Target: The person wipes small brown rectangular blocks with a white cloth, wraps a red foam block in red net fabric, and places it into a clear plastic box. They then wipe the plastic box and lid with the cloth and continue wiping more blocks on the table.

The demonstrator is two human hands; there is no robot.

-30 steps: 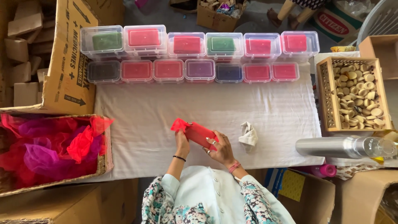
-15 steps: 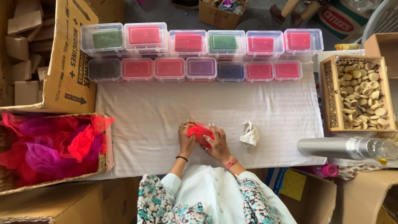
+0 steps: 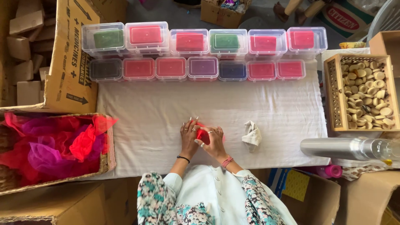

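Left edge: a cardboard box point(image 3: 54, 166) heaped with red, pink and purple net cloth point(image 3: 50, 146).
Top row: lidded clear plastic boxes point(image 3: 200, 54) with coloured contents, lined up along the far side of the white cloth point(image 3: 146, 121).
Centre: left hand point(image 3: 189, 135) and right hand point(image 3: 212, 141) pressed together, both closed around a small red cloth piece point(image 3: 203, 134), bunched tight; shaping appears partway done.
Right of centre: a crumpled white scrap point(image 3: 252, 135), lying loose.
Right edge: a wooden tray point(image 3: 333, 96) of round wooden discs point(image 3: 366, 96); below it a steel bottle point(image 3: 337, 148) on its side.

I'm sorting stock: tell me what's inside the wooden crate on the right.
The wooden crate is filled with small round pale wooden discs, heaped loosely. Whatever lies beneath the top layer, and the crate's bottom, is covered by them.
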